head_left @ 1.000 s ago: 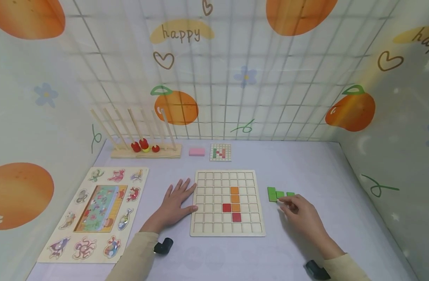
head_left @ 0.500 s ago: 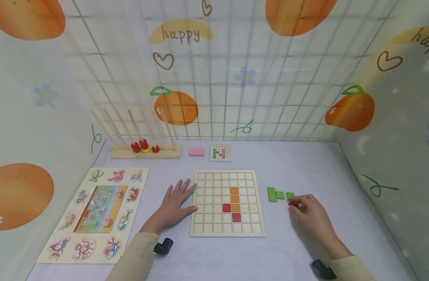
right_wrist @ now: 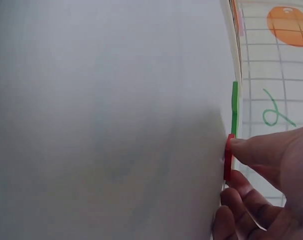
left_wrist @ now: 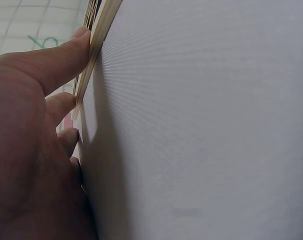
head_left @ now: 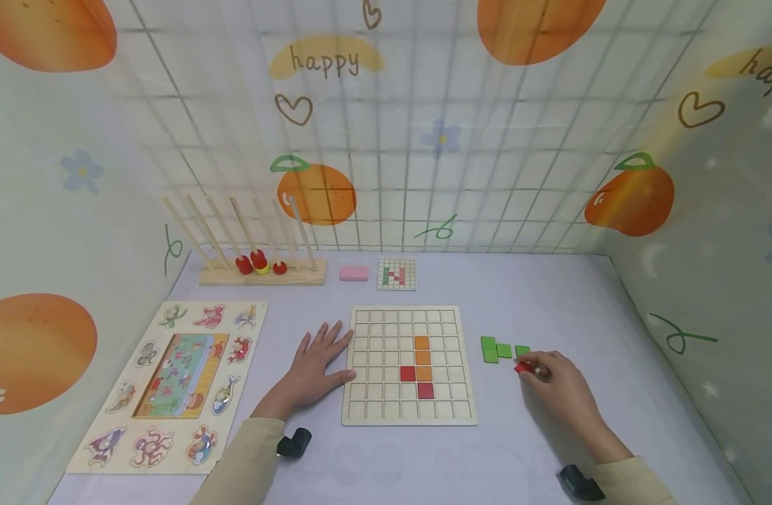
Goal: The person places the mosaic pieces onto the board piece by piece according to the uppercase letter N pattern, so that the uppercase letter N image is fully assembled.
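A pale wooden grid board (head_left: pixel 373 393) lies mid-table, with a column of orange squares (head_left: pixel 422 358) and two red squares (head_left: pixel 426 391) on it. Along its left edge, my left hand (head_left: pixel 313 372) rests with fingers spread, thumb and fingertips touching the rim; the left wrist view shows the thumb against the board's side (left_wrist: pixel 104 30). To the right of the board my right hand (head_left: pixel 553 386) pinches a small red tile (head_left: pixel 521 367), partly hidden by the fingers. In the right wrist view, thumb and index finger are at the red tile (right_wrist: pixel 228 157), close to the tabletop.
Several green tiles (head_left: pixel 489 349) lie between board and right hand. Behind the board are a small pattern card (head_left: pixel 397 280), a pink block (head_left: pixel 354 273) and a wooden peg rack (head_left: pixel 297 275) with beads. A sea-animal puzzle board (head_left: pixel 117 449) lies at left.
My right hand has moved slightly right, away from the middle green tile, and a red tile has come into view in its fingers. My left hand has stayed put.
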### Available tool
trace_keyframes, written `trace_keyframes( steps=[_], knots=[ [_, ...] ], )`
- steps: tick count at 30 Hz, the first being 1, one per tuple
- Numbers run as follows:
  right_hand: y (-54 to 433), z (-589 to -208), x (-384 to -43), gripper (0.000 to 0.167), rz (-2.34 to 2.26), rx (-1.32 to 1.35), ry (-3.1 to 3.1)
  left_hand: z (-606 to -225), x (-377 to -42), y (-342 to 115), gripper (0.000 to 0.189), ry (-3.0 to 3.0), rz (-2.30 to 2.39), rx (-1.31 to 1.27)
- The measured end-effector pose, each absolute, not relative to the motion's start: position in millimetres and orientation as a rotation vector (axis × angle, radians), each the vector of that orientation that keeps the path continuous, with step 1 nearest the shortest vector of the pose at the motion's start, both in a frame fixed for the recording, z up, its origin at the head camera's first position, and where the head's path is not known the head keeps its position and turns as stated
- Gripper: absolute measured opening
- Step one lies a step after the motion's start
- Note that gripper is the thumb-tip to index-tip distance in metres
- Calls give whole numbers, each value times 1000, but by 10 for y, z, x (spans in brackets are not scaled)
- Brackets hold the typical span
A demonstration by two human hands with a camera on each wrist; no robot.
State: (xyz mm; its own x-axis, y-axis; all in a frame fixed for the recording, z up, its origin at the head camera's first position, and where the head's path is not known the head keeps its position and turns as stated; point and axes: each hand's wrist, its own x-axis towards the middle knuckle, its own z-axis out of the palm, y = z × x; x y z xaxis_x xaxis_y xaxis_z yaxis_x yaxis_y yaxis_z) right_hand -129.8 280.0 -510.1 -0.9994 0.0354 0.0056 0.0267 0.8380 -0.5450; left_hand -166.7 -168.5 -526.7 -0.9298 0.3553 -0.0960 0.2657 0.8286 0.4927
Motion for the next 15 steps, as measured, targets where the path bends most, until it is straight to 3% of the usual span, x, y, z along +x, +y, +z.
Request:
trace_keyframes(
  steps=[15],
  knots=[
    [2540, -5107, -1318, 28, 962, 114, -2974, -5237, -1669, -1687, 81, 2805, 706, 489]
  ],
)
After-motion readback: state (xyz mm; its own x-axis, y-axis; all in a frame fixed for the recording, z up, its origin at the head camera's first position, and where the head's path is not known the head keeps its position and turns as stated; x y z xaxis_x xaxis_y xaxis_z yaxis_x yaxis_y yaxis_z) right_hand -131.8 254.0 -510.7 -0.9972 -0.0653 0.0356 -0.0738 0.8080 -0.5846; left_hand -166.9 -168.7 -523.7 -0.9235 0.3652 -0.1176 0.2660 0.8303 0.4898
